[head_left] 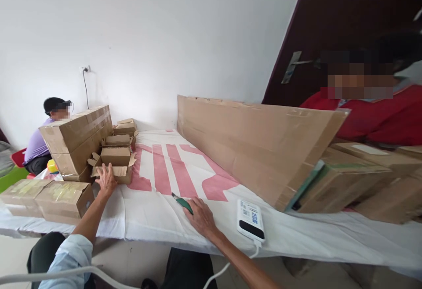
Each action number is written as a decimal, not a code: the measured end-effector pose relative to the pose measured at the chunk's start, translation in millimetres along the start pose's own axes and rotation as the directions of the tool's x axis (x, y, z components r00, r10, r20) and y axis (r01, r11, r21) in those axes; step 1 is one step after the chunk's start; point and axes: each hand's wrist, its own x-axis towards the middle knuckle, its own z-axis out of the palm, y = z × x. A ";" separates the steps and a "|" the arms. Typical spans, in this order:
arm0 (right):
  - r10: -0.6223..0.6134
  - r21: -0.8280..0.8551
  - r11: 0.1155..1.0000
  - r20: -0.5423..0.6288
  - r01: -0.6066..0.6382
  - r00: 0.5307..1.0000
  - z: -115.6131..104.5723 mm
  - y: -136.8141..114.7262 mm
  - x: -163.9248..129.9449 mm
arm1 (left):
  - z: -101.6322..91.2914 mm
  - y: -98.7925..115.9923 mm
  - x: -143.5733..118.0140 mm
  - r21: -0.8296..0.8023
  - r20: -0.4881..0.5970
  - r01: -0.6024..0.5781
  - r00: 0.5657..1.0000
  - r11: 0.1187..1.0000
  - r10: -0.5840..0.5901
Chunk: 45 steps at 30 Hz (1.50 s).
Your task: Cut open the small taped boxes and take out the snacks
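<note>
Left hand (106, 178) is spreading open, fingertips touching a small open brown cardboard box (114, 166); right hand (201, 216) is resting flat, fingers covering a green-handled cutter (182, 203).

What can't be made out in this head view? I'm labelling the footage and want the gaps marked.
- Green-handled cutter: the right hand covers its rear end.
- Small open brown cardboard box: contents not visible; the left hand rests at its front edge.
- White power bank: label print too small to read.
- Tall flat cardboard sheet: hides the table behind it.
</note>
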 end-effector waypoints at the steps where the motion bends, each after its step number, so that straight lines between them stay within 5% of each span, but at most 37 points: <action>1: -0.001 0.003 1.000 -0.004 0.001 1.000 1.1 0.7 -1.4 | -0.8 0.9 -3.0 -0.006 0.006 0.003 1.000 1.000 -0.003; 11: -0.066 0.051 0.996 -0.035 0.068 0.997 11.8 17.5 -16.5 | -11.7 -0.5 -43.9 -0.052 0.024 -0.054 0.998 0.997 0.055; 17: -0.072 0.052 0.996 -0.023 0.074 0.997 10.4 20.8 -19.4 | -50.3 -22.1 -71.4 -0.096 -0.178 -0.259 0.954 0.961 0.240; 22: -0.078 0.026 0.997 -0.026 0.079 0.997 8.3 19.2 -17.4 | -83.8 -96.8 -67.9 -0.073 -0.208 -0.082 0.976 0.994 0.065; 27: -0.089 0.028 0.995 -0.057 0.091 0.994 8.6 16.0 -15.1 | -83.7 -162.1 -70.1 0.064 -0.083 0.136 0.988 0.989 -0.130; 30: -0.076 0.017 0.997 -0.053 0.077 0.996 9.0 14.3 -14.4 | -76.6 -164.5 -77.6 0.094 -0.061 0.128 0.991 0.987 -0.122; 38: -0.063 0.001 0.998 -0.036 0.063 0.997 8.7 12.9 -15.0 | -67.8 -121.0 -95.5 0.103 -0.071 0.075 0.995 0.992 -0.068; 41: -0.071 0.012 0.997 -0.044 0.071 0.997 9.7 13.9 -15.2 | -74.6 -133.7 -88.1 0.037 -0.068 0.075 0.995 0.997 -0.072; 45: -0.075 0.028 0.997 -0.042 0.076 0.996 9.9 14.2 -14.9 | -90.8 -174.5 -64.5 -0.049 -0.075 0.327 0.941 0.944 -0.330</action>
